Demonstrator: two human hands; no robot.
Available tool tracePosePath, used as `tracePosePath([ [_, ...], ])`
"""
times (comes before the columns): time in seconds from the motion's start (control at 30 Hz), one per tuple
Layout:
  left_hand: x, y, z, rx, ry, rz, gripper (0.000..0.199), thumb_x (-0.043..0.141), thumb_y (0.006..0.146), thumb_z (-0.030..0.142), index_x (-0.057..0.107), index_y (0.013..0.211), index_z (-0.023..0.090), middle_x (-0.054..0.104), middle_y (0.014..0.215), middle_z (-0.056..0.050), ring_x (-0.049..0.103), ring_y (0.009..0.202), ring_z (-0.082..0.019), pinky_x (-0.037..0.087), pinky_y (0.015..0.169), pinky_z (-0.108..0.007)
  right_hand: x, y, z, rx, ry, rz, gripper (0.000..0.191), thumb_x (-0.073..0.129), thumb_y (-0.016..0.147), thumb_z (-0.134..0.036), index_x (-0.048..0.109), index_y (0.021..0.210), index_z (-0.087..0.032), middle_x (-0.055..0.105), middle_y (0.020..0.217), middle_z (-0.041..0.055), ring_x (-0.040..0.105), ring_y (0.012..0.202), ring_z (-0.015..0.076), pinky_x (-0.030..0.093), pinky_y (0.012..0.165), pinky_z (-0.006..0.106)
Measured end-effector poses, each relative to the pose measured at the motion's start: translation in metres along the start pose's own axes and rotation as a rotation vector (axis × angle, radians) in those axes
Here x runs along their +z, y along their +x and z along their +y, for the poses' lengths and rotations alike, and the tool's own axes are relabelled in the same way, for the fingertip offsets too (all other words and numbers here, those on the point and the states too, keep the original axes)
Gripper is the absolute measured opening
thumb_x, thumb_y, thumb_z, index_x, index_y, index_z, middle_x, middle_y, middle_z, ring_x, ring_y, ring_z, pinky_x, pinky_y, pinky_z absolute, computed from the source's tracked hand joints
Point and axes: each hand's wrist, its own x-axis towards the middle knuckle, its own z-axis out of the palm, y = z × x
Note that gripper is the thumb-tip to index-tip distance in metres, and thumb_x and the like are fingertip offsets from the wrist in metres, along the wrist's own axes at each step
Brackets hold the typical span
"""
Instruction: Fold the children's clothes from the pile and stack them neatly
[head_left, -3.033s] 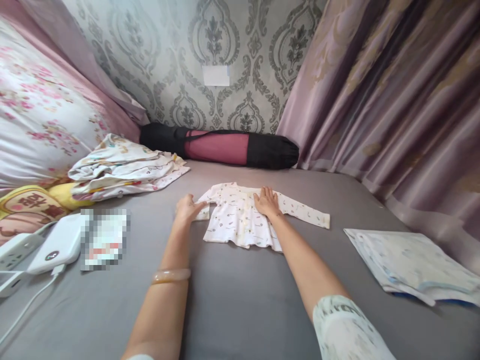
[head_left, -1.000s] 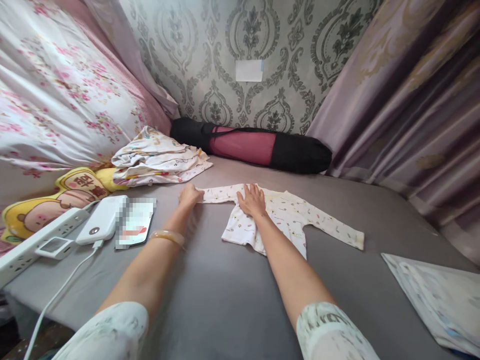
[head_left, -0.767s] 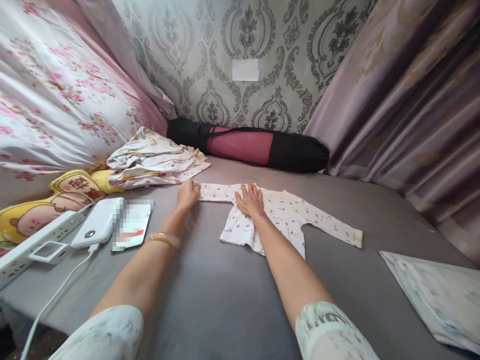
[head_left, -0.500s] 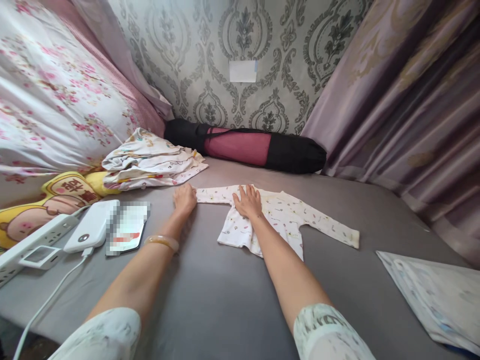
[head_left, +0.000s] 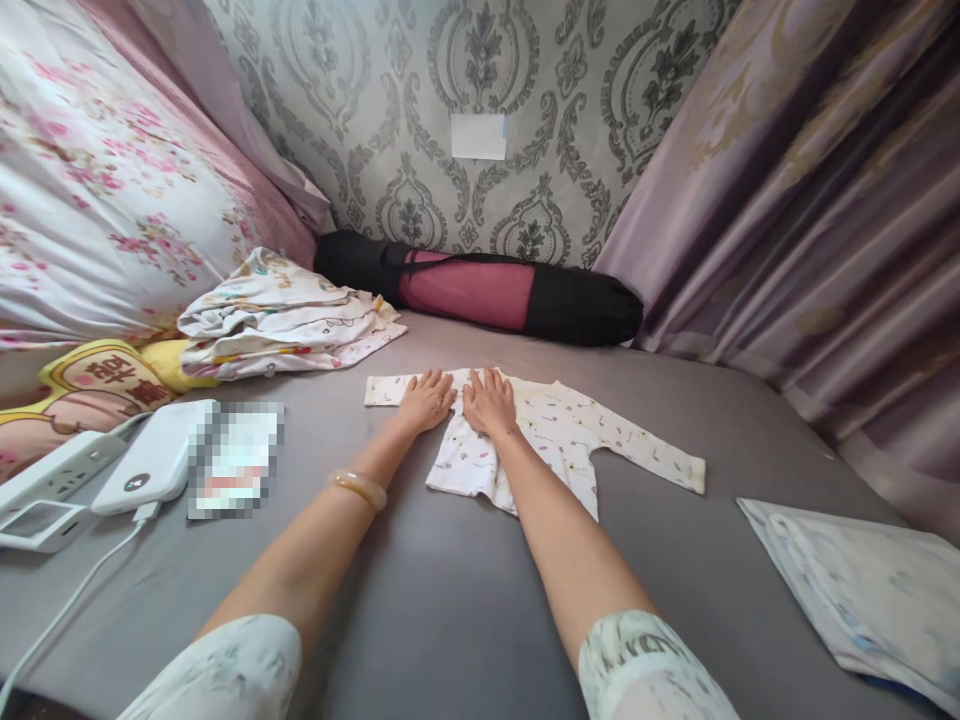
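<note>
A small white long-sleeved baby shirt [head_left: 555, 430] with a scattered print lies spread on the grey bed sheet [head_left: 435, 590]. Its sleeves reach out to both sides. My left hand [head_left: 427, 400] rests flat on the left sleeve near the shoulder, fingers stretched out. Beside it, my right hand [head_left: 489, 402] lies flat on the upper left part of the shirt, its fingers extended. My right forearm crosses over the shirt's lower part and hides some of it. A bangle [head_left: 358, 488] sits on my left forearm.
At the back lies a long black and maroon bag [head_left: 469, 290]. Left are crumpled printed clothes [head_left: 281, 320], a yellow cushion [head_left: 97, 385], a white power bank [head_left: 157, 455] with a cable, a power strip [head_left: 64, 470] and a blurred-out phone [head_left: 236, 460]. A folded packet [head_left: 862, 590] lies right.
My left hand has moved right from the left cuff along the sleeve toward my right hand, and its fingers are now spread flat. My right hand stays on the shirt. The view has shifted slightly.
</note>
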Motion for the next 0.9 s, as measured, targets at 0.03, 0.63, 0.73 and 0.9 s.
tracePosePath([
  [0.03, -0.003, -0.001, -0.006, -0.003, 0.011, -0.01, 0.052, 0.027, 0.099, 0.041, 0.038, 0.145, 0.02, 0.03, 0.156, -0.012, 0.022, 0.145, -0.027, 0.015, 0.115, -0.048, 0.0, 0.0, 0.0, 0.001, 0.0, -0.003, 0.054, 0.023, 0.1, -0.041, 0.035, 0.149, -0.021, 0.029, 0.157, 0.0089, 0.017, 0.145, 0.0233, 0.008, 0.116, 0.042],
  [0.63, -0.021, -0.03, -0.049, 0.055, 0.099, 0.482, 0.042, 0.032, 0.096, 0.039, 0.058, 0.119, 0.016, 0.054, 0.13, -0.016, 0.046, 0.12, -0.03, 0.028, 0.102, -0.041, -0.044, -0.014, 0.043, 0.008, 0.345, 0.062, 0.056, 0.026, 0.098, -0.036, 0.027, 0.152, -0.019, 0.032, 0.156, 0.0051, 0.028, 0.142, 0.0149, 0.024, 0.113, 0.029],
  [0.73, -0.021, -0.038, -0.042, 0.035, 0.112, 0.494, 0.038, 0.033, 0.095, 0.037, 0.062, 0.11, 0.017, 0.057, 0.124, -0.016, 0.046, 0.116, -0.032, 0.028, 0.099, -0.044, -0.064, -0.048, 0.077, 0.135, 0.378, 0.155, 0.052, 0.031, 0.095, -0.028, 0.039, 0.146, -0.02, 0.055, 0.139, 0.0073, 0.05, 0.127, 0.019, 0.035, 0.105, 0.032],
  [0.9, -0.024, -0.056, -0.017, -0.028, 0.034, 0.334, 0.028, 0.04, 0.091, 0.033, 0.064, 0.096, 0.02, 0.068, 0.099, -0.011, 0.054, 0.105, -0.03, 0.029, 0.096, -0.044, -0.08, -0.113, 0.129, 0.297, 0.375, 0.156, 0.033, 0.04, 0.091, -0.025, 0.065, 0.113, -0.02, 0.073, 0.096, 0.0047, 0.066, 0.095, 0.0182, 0.046, 0.084, 0.027],
])
